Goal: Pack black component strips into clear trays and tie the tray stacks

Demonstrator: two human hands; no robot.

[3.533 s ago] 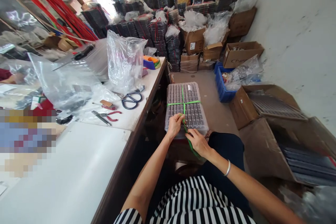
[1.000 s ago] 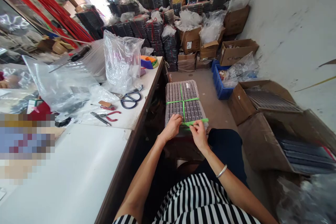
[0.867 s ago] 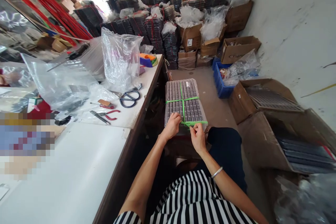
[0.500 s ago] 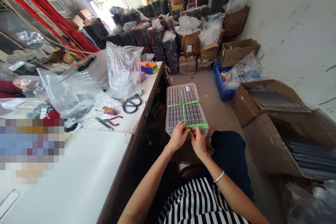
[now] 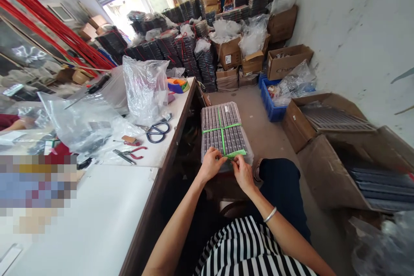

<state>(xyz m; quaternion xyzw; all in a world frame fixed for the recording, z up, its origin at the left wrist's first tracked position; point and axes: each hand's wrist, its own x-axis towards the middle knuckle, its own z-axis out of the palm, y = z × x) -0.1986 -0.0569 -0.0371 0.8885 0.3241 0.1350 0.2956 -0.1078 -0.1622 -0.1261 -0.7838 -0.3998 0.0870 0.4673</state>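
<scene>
A stack of clear plastic trays [image 5: 210, 140] with dark rows of small parts sits in front of me, beside the bench. Green strap [image 5: 222, 138] crosses over its top, and a loose length lies folded at the near edge. My left hand [image 5: 211, 164] pinches the strap at that edge, left of the crossing strip's end. Close beside it, on the right, my right hand [image 5: 242, 172] has its fingers closed on the strap too. Both hands are nearly touching; the strap between the fingertips is partly hidden.
Scissors [image 5: 158, 132], red-handled pliers [image 5: 137, 152] and plastic bags [image 5: 144, 90] lie on the bench [image 5: 123, 198] at left. A blue crate [image 5: 274, 112] and open cardboard boxes [image 5: 323, 155] stand at right. Wrapped stacks [image 5: 187, 58] are behind. Another person's arm shows at far left.
Both hands have moved slightly apart, holding the strap. The loose green piece at the near edge now lies shorter and more tilted. The whole view has shifted a little.
</scene>
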